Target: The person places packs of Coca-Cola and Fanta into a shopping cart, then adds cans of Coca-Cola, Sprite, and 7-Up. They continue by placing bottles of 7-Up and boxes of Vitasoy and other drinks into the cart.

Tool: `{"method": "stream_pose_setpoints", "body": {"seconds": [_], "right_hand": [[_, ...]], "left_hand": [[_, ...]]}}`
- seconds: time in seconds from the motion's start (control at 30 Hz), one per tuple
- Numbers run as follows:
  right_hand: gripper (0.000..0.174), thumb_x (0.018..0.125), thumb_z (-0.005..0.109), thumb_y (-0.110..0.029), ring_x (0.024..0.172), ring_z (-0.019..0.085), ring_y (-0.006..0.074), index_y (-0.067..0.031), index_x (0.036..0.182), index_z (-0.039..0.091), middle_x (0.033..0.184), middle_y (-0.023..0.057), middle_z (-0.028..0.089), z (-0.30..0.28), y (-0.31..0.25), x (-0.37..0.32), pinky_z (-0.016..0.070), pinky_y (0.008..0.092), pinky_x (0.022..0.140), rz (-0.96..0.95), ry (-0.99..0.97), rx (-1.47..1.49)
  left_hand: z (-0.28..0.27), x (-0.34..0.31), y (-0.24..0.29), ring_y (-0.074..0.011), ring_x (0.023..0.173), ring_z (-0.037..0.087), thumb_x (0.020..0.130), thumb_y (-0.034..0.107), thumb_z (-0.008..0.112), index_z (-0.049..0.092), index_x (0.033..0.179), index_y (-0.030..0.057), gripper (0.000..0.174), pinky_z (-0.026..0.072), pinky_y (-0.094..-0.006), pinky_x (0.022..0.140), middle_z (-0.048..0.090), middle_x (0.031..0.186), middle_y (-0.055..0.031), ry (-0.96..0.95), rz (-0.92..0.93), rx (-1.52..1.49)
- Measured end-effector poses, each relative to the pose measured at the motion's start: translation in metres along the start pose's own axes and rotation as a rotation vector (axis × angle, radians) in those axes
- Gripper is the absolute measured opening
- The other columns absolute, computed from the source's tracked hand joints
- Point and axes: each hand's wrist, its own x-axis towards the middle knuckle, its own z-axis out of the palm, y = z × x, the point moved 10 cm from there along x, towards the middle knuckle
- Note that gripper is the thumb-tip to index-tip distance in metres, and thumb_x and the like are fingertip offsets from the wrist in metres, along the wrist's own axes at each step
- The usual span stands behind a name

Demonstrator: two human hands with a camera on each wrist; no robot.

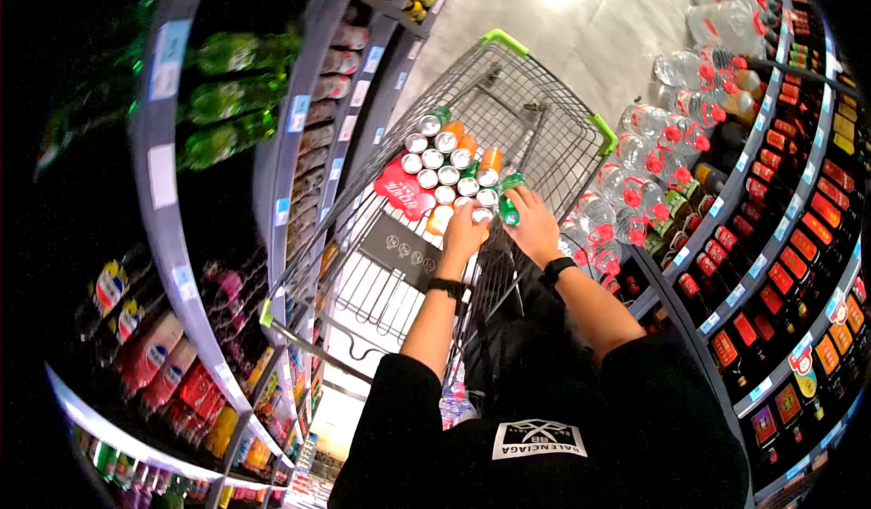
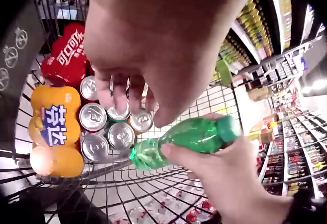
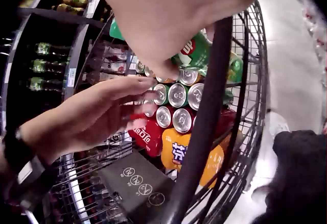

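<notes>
Soda bottle [image 2: 196, 134]: translucent green, a green cap [image 2: 228, 128], white lettering on a red disc [image 3: 189, 47]
Can tops [image 1: 447, 175]: silver
Can sides [image 1: 491, 160]: orange on some, green on others
Coca-Cola pack [image 1: 401, 187]: red, white lettering
Fanta pack [image 2: 56, 132]: orange, white characters edged in blue
Basket [image 1: 561, 84]: dark grey wire grid
Basket corners [image 1: 505, 42]: lime green
Cart panel [image 1: 395, 253]: dark grey, a row of white circular icons
Shirt [image 1: 635, 409]: black
Shirt patch [image 1: 540, 439]: white and black, with lettering
Wristbands [image 1: 447, 288]: black
Floor [image 1: 626, 19]: pale grey
Water bottles [image 1: 649, 122]: clear, red caps [image 1: 671, 134]

The head view looks down into the cart [image 1: 396, 255]; nearer wrist views share its cans [image 2: 93, 117].
</notes>
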Motion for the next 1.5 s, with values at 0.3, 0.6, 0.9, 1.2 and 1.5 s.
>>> {"method": "stream_pose_setpoints", "body": {"seconds": [0.3,0.6,0.9,1.2,1.5], "right_hand": [[0.036,0.095,0.061,-0.035,0.091,0.07,0.0401,-0.0153,0.125,0.067,0.101,0.0178,0.073,0.079,0.023,-0.023,0.0553,0.0517,0.078,0.044,-0.374,-0.19],[0.043,0.096,0.056,-0.04,0.095,0.069,0.0416,-0.0052,0.119,0.066,0.104,0.0217,0.071,0.132,0.019,-0.067,0.0555,0.0537,0.081,-0.461,-0.553,-0.408],[0.026,0.083,0.073,-0.02,0.092,0.072,0.037,-0.0003,0.1,0.075,0.102,0.019,0.075,0.08,-0.061,-0.128,0.0567,0.0438,0.082,-0.235,-0.214,-0.022],[0.033,0.092,0.069,-0.015,0.071,0.067,0.0203,0.0,0.121,0.066,0.084,0.0073,0.067,0.1,-0.004,-0.19,0.0517,0.0359,0.054,0.437,-0.335,0.231],[0.039,0.094,0.064,-0.018,0.067,0.071,0.0244,-0.0034,0.13,0.06,0.097,0.01,0.07,0.09,0.042,-0.224,0.053,0.0358,0.051,0.384,-0.268,0.655]], "left_hand": [[-0.086,-0.235,-0.023,-0.0339,0.114,0.066,0.095,0.026,0.068,0.06,0.131,0.0053,0.042,0.0525,-0.0439,0.095,0.068,0.123,-0.0166,0.115,-0.097,0.073],[-0.2,-0.434,-0.065,-0.0376,0.114,0.063,0.095,0.025,0.066,0.065,0.123,0.0096,0.032,0.0524,-0.0468,0.095,0.068,0.12,-0.0137,0.755,-0.202,0.014],[-0.303,-0.552,-0.095,-0.0368,0.102,0.067,0.091,0.015,0.07,0.07,0.109,0.0065,0.02,0.055,-0.0438,0.087,0.07,0.108,-0.0142,1.091,0.122,-0.043],[-0.494,-0.691,-0.039,-0.0227,0.089,0.065,0.09,0.007,0.072,0.065,0.112,0.002,0.024,0.0534,-0.0317,0.076,0.066,0.103,-0.0113,1.538,0.618,-0.095],[-0.682,-0.757,0.079,-0.0409,0.134,0.046,0.082,0.018,0.077,0.052,0.139,0.0064,0.063,0.0441,-0.0464,0.109,0.048,0.145,-0.0206,1.895,0.599,0.376]]}}
